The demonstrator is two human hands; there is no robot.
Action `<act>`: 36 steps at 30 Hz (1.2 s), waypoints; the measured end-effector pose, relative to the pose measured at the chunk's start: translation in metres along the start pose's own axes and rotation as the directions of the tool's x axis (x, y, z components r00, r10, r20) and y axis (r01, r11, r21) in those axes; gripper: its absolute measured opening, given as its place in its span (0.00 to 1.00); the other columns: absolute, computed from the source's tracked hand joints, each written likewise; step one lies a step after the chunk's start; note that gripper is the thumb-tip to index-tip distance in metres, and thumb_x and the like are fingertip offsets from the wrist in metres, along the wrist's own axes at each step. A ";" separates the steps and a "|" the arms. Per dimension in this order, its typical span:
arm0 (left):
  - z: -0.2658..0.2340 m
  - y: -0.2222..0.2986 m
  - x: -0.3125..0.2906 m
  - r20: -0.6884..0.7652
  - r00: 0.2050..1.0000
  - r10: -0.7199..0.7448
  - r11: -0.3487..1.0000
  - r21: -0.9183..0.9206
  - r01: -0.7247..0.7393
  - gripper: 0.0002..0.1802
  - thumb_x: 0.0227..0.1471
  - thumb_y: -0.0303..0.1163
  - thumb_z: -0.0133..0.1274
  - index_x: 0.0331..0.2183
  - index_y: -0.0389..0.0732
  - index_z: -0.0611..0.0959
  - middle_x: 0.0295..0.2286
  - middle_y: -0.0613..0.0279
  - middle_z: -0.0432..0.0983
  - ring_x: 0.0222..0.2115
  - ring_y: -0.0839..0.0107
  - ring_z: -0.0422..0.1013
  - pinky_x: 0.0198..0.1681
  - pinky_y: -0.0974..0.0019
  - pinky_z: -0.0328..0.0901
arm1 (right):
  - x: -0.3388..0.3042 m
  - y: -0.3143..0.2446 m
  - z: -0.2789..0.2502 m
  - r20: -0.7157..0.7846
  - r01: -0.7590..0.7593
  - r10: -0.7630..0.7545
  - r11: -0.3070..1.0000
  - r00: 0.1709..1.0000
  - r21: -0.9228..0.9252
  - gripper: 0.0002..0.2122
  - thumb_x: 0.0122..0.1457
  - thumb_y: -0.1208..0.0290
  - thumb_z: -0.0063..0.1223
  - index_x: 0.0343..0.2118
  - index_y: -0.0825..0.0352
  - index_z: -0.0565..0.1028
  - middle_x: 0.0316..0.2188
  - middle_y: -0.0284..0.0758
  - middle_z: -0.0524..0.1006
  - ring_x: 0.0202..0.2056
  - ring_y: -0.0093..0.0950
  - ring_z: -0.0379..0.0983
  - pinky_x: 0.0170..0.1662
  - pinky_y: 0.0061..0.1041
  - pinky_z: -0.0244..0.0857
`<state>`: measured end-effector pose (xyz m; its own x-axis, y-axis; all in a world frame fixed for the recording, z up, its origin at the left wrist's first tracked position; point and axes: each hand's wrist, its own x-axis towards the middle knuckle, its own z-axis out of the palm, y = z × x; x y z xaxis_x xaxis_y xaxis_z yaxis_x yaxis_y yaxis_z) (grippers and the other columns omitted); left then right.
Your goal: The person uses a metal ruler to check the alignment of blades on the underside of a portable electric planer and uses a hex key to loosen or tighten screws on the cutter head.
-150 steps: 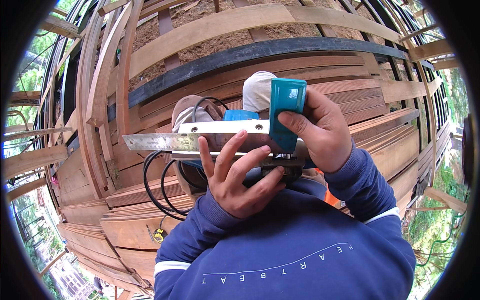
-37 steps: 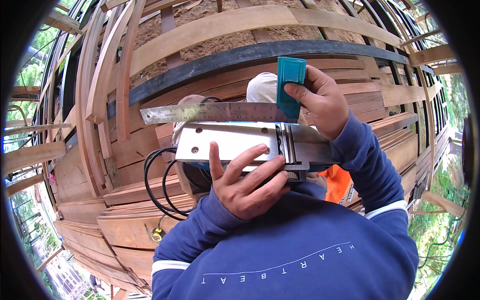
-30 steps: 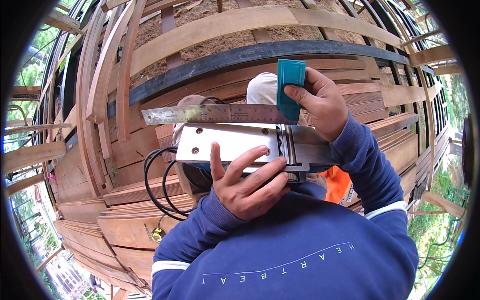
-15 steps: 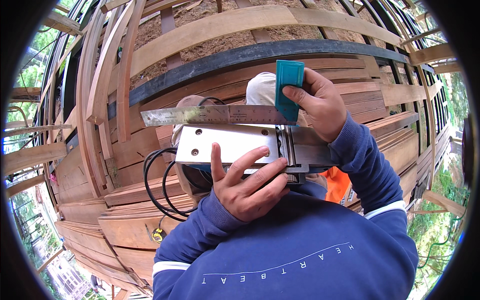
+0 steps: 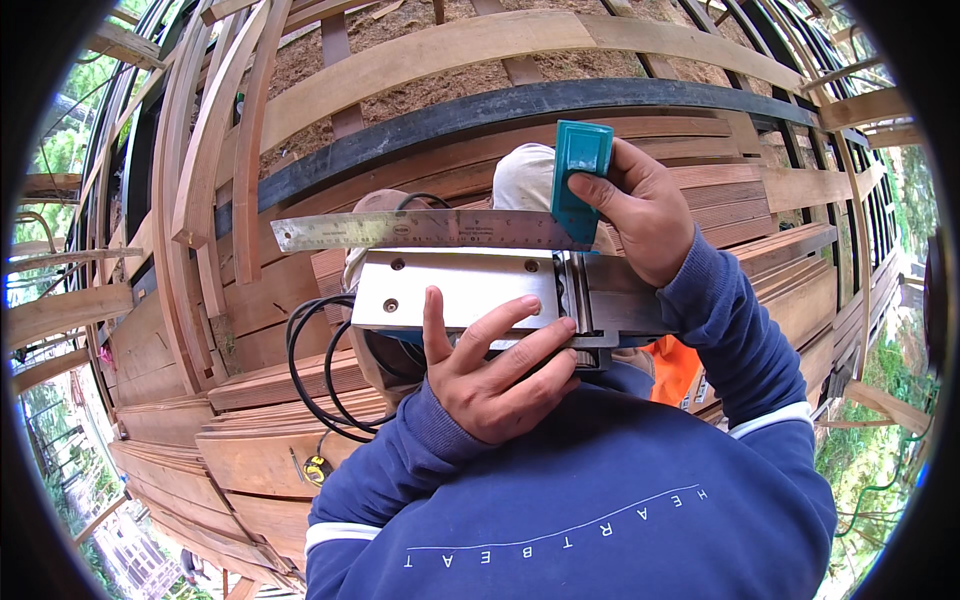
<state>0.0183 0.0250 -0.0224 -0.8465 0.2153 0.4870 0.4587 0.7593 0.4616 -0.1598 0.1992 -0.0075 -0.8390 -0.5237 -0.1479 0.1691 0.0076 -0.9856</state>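
1. A stack of reddish-brown wooden planks (image 5: 250,450) fills the lower left and carries what lies about here; its boards run in long, bent lines across the view.
2. A small yellow and black object (image 5: 316,470), perhaps a tape measure though it is too small to be sure, lies on the planks near their lower part.
3. A black cable (image 5: 310,380) loops over the planks just above that yellow object.
4. Farther up from the planks, a dark curved beam (image 5: 480,110) crosses the whole width.
5. Beyond the beam, pale timber slats (image 5: 450,50) lie over brown sawdust-strewn ground (image 5: 420,90).
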 end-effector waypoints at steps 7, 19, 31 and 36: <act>0.001 0.000 -0.001 -0.003 1.000 0.009 1.000 0.004 -0.009 0.15 0.48 0.44 0.67 0.38 0.58 0.82 0.47 0.78 0.83 0.57 0.64 0.70 0.71 0.30 0.24 | -0.001 0.001 0.001 -0.003 0.002 -0.002 1.000 1.000 -0.008 0.11 0.67 0.72 0.57 0.50 0.70 0.76 0.44 0.37 0.81 0.44 0.24 0.77 0.50 0.25 0.74; 0.000 0.001 0.001 -0.008 1.000 0.010 1.000 -0.002 -0.010 0.15 0.47 0.44 0.68 0.37 0.57 0.82 0.47 0.77 0.83 0.56 0.63 0.71 0.71 0.29 0.25 | 0.000 0.001 0.001 -0.004 -0.016 0.015 1.000 1.000 -0.018 0.12 0.67 0.73 0.57 0.50 0.70 0.76 0.44 0.36 0.81 0.44 0.24 0.77 0.50 0.26 0.74; 0.002 0.001 0.001 -0.030 0.999 -0.013 1.000 0.026 0.014 0.10 0.48 0.44 0.65 0.34 0.60 0.83 0.46 0.83 0.82 0.54 0.70 0.72 0.71 0.28 0.28 | 0.000 0.002 0.001 0.002 -0.022 0.022 0.999 1.000 -0.026 0.12 0.67 0.73 0.57 0.51 0.70 0.76 0.44 0.36 0.81 0.44 0.23 0.77 0.50 0.26 0.74; 0.001 0.001 0.001 -0.024 1.000 -0.003 1.000 0.020 0.003 0.11 0.48 0.45 0.66 0.35 0.59 0.83 0.46 0.81 0.82 0.55 0.67 0.72 0.71 0.28 0.27 | 0.001 0.003 0.000 0.007 -0.017 0.018 0.999 1.000 -0.030 0.12 0.67 0.73 0.58 0.51 0.70 0.76 0.44 0.35 0.81 0.44 0.23 0.77 0.50 0.25 0.74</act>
<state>0.0171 0.0265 -0.0222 -0.8411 0.1986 0.5030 0.4504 0.7722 0.4482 -0.1598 0.1989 -0.0104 -0.8323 -0.5293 -0.1647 0.1679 0.0424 -0.9849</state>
